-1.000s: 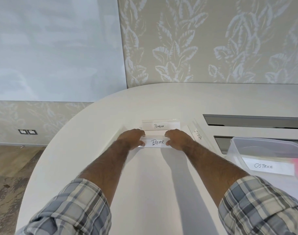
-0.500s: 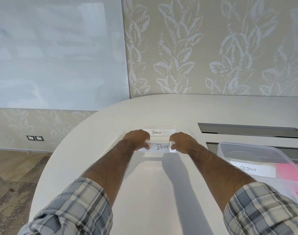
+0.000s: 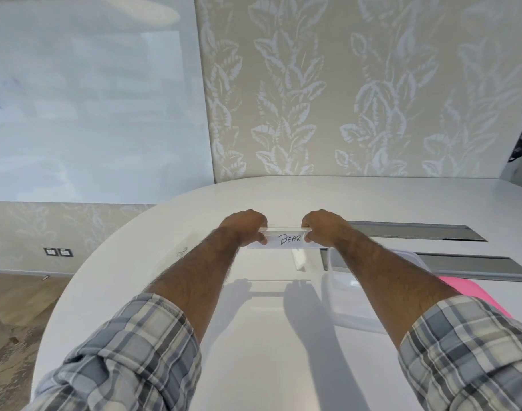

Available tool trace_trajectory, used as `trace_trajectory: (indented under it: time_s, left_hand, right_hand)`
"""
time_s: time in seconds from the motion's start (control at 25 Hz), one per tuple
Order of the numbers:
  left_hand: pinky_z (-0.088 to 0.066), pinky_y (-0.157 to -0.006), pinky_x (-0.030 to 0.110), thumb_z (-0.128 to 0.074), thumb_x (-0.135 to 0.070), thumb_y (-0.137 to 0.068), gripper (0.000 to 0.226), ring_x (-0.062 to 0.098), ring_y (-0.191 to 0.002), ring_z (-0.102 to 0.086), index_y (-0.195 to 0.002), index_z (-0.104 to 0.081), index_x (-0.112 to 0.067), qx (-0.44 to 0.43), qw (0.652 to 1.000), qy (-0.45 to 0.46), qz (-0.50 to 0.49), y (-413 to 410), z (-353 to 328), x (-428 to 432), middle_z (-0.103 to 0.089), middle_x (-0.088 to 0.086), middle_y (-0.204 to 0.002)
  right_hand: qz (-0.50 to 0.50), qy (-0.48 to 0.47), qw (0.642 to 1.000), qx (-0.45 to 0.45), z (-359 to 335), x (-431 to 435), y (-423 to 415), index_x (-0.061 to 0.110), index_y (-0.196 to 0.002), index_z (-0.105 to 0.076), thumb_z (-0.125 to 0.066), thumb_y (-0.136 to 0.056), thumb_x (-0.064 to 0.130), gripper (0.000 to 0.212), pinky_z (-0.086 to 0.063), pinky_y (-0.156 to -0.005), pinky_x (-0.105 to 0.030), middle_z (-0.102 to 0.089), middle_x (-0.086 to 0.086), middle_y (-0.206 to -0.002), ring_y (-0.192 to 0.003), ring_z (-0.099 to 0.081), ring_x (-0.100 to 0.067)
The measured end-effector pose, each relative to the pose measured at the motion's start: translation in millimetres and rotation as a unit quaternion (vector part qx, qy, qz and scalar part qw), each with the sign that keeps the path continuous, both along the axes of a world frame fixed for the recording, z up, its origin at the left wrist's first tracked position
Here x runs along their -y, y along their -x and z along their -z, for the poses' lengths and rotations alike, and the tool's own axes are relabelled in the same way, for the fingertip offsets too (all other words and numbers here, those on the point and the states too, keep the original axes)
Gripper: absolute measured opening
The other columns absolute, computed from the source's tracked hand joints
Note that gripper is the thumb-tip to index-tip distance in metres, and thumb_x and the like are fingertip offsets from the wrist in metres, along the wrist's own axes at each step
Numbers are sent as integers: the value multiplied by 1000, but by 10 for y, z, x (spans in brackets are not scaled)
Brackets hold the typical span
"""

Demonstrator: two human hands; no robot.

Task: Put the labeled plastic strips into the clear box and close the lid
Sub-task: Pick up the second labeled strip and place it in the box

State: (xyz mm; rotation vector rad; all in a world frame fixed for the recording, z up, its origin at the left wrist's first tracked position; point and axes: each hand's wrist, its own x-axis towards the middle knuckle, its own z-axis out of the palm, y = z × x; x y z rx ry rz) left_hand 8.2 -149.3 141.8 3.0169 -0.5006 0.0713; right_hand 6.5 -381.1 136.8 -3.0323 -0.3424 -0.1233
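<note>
A clear plastic strip with a white label reading "BEAR" [image 3: 286,239] is held up off the white table, level, between both hands. My left hand [image 3: 246,226] grips its left end and my right hand [image 3: 320,226] grips its right end. The clear box [image 3: 343,295] stands on the table at the right, under my right forearm, which hides most of it. Another clear strip [image 3: 182,251] with faint writing lies flat on the table beside my left forearm. A further strip [image 3: 299,259] lies on the table just below the held one.
The white table [image 3: 254,366] has a rounded left edge. Two long grey slots [image 3: 417,231] are set into its top at the right. Something pink [image 3: 473,292] shows at the box. A patterned wall stands behind.
Both hands have lifted the BEAR strip off the table; its shadow now falls on the tabletop below. The view has tilted, so the box sits lower right under my right arm.
</note>
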Motion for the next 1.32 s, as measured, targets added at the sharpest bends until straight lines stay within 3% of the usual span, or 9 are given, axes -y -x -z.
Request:
trace_trajectory:
  time_s: [0.52,0.68,1.12,1.32]
  left_hand:
    - [-41,-76,30,-76,-33,-83,42,27,-108,-62,-122,-66,-22,12,999,26,28,603,-22,1675,-65,3,-121]
    - [-42,-80,32,-75,-32,-84,45,28,-113,-61,-127,-64,-21,9,999,14,36,696,-8,1995,-63,3,-125]
    - [-49,-83,35,-75,-33,-84,40,29,-104,-64,-121,-67,-18,-29,998,-32,52,681,229,2319,-67,5,-117]
    - [-43,-76,32,-76,-32,-82,44,28,-109,-62,-124,-67,-21,-38,998,-27,48,583,360,2229,-66,3,-121]
  right_hand:
    - [58,16,998,13,-91,1602,802,23,-114,-63,-73,-81,27,35,-45,-84,-34,-64,-1,-120,-110,-61,-25]
    - [71,10,997,0,-24,1899,956,23,-119,-62,-72,-82,28,39,-47,-89,-34,-63,-1,-125,-113,-60,-24]
    - [70,34,997,-28,207,2174,1030,19,-121,-62,-72,-84,26,39,-48,-92,-36,-62,-3,-126,-116,-58,-26]
    - [58,43,996,-42,275,2082,920,18,-117,-63,-72,-83,26,36,-50,-92,-39,-63,-3,-124,-114,-59,-27]
